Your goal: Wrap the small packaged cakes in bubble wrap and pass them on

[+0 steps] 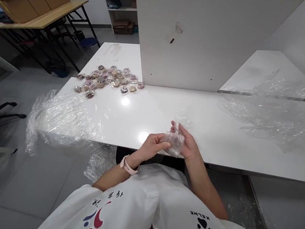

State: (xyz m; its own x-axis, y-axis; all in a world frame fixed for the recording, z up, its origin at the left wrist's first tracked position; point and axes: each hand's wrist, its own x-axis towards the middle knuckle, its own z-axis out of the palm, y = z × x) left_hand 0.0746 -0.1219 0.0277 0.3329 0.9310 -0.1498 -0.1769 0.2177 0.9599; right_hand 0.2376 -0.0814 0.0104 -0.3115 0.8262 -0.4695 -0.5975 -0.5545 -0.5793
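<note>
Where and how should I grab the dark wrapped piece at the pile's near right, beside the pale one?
Probably take the dark piece by its rounded sides, thumb against finger, from the near side: it appears to lie flat, other packets behind it.

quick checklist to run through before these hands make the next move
1. Left hand on the plastic packet: ok, its thumb lies on the near side.
2. Right hand on the same packet: ok, it holds it from the other side.
3. Contents of the packet identifiable: cannot tell, the cloudy plastic blurs them.
4. Wrapped round pieces neatly lined up: not ok, they lie in a loose scatter at the far left.
5. Bubble wrap wholly on the white table: not ok, part of it hangs over the edge.
</note>
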